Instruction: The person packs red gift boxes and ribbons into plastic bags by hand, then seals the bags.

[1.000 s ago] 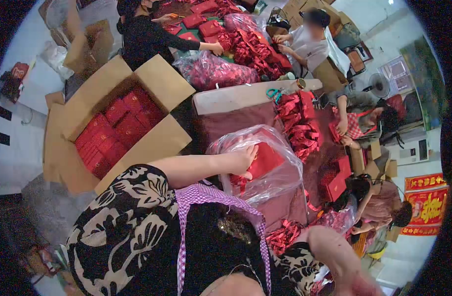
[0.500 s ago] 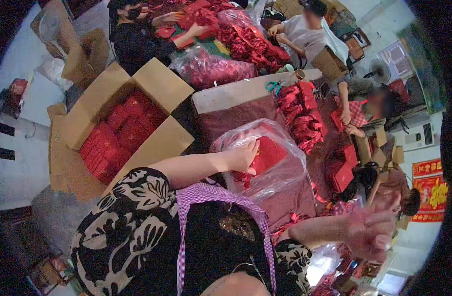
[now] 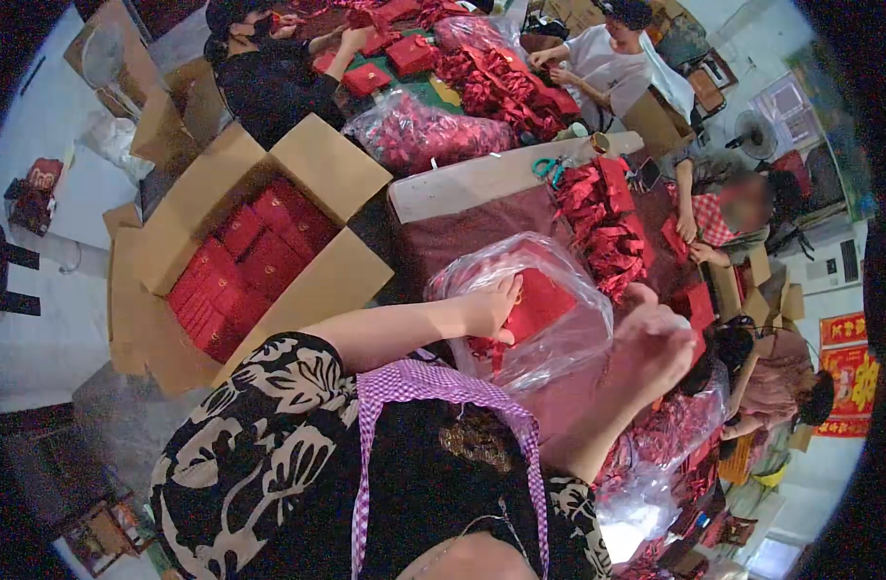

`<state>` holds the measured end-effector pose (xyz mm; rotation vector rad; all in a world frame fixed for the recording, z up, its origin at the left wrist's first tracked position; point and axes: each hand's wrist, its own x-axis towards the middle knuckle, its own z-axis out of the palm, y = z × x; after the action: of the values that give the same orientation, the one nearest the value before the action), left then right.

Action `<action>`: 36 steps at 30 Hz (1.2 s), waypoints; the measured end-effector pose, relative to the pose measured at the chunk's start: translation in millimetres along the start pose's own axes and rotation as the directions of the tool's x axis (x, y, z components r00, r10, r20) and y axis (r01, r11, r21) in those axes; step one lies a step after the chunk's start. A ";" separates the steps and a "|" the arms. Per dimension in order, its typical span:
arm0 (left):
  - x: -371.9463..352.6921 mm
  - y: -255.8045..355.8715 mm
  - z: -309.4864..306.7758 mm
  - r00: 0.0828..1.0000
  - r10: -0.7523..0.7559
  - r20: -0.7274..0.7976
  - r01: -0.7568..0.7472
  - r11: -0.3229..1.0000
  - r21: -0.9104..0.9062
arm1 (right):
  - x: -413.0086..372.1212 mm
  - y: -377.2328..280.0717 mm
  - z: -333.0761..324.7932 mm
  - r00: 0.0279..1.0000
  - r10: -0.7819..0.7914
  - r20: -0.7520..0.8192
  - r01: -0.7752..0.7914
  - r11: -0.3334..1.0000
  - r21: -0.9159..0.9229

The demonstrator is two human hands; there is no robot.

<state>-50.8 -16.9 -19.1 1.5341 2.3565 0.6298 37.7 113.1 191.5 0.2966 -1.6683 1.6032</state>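
Left hand: the left hand (image 3: 491, 307) reaches out from a patterned sleeve into the mouth of a clear plastic bag (image 3: 573, 348).
Left fingers: they curl over the near edge of a red packet (image 3: 542, 302) with the thumb under it, closed on that edge.
Red packet: flat, lying inside the bag near the near edge of the surface (image 3: 462, 237), tilted slightly up toward the left hand.
Right hand: the right hand (image 3: 657, 350) is lifted just beside the bag's right side and touches nothing that I can make out.
Right fingers: motion-blurred, so I cannot tell whether they are apart or together.
Clear plastic bag: crumpled and puffed up, on the maroon cloth that covers the surface.
Ribbon heap: a heap of red ribbons (image 3: 602, 222) lies toward the right edge of the surface, past the bag.
Scissors: teal-handled scissors (image 3: 549, 169) lie at the far edge, on a pale board.
Cardboard box: an open cardboard box (image 3: 317, 164) stands off the left edge, flaps spread, with rows of red boxes (image 3: 245, 271) inside.
Others: a person in dark clothes (image 3: 259, 82) and a person in a white shirt (image 3: 607, 60) work at a farther table among more red pieces.
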 end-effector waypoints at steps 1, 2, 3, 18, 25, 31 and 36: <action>0.2 -0.6 0.5 1.000 0.007 -0.007 -0.007 1.000 -0.006 | -2.9 5.2 1.4 1.000 0.031 0.004 -0.031 0.999 -0.014; 0.3 -1.0 1.1 1.000 0.014 -0.014 -0.014 1.000 -0.013 | -8.7 14.8 -0.9 0.999 0.040 -0.028 -0.039 0.999 0.034; 0.4 -1.3 1.9 1.000 0.012 -0.012 -0.012 1.000 -0.015 | -12.2 17.5 0.7 0.999 0.044 -0.028 -0.043 0.998 0.034; 1.4 -3.9 4.0 0.999 -0.025 0.024 0.029 0.989 -0.144 | -20.5 25.0 25.2 0.876 0.479 0.061 -0.457 0.863 -0.218; -1.6 -1.6 10.5 0.998 -0.033 -0.045 0.021 0.967 -0.252 | 134.6 58.9 62.1 0.891 0.284 0.353 -0.112 0.894 -0.435; -0.3 4.1 17.4 1.000 -0.019 0.023 0.026 0.936 -0.352 | 152.5 270.0 119.3 0.434 0.861 0.266 -0.536 0.484 -0.692; 3.3 11.5 38.3 0.995 -0.003 0.096 0.045 0.893 -0.447 | 108.2 336.3 135.7 0.251 0.756 0.605 -0.902 0.410 -0.138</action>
<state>-26.1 -1.6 -46.9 1.2899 1.9723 0.9928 -303.1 83.6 29.6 -0.0627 -2.3245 2.7890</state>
